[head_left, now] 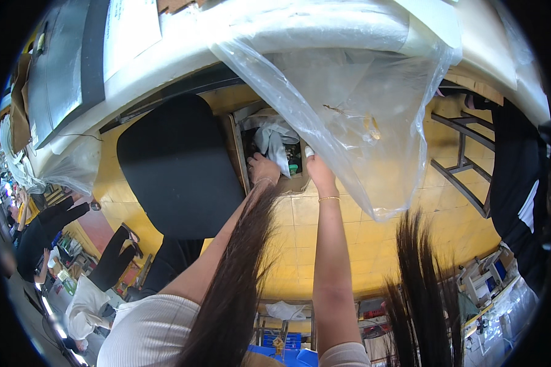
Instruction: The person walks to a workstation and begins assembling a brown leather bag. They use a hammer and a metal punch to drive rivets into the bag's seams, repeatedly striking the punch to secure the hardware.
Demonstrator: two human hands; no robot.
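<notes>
Under the table edge, a cardboard box (297, 183) holds a crumpled pale plastic bag (274, 137), a small green object (294, 169) and dark loose bits. My left hand (264, 169) reaches into its near left part, fingers curled down beside the bag; what they grip is hidden. At the box's right side is my right hand (321, 172), its thumb raised and wrapped in a white cover. Its other fingers are hidden, so I cannot tell whether it holds the box wall. A clear plastic sheet (386, 165) hangs from the table just right of that hand.
A black stool seat (174, 165) stands left of the box on the yellow tiled floor (373, 244). White sheeting covers the table (324, 27) above. A dark metal stool frame (465, 159) and a person in black clothing (514, 183) are at the right. Other people are at far left.
</notes>
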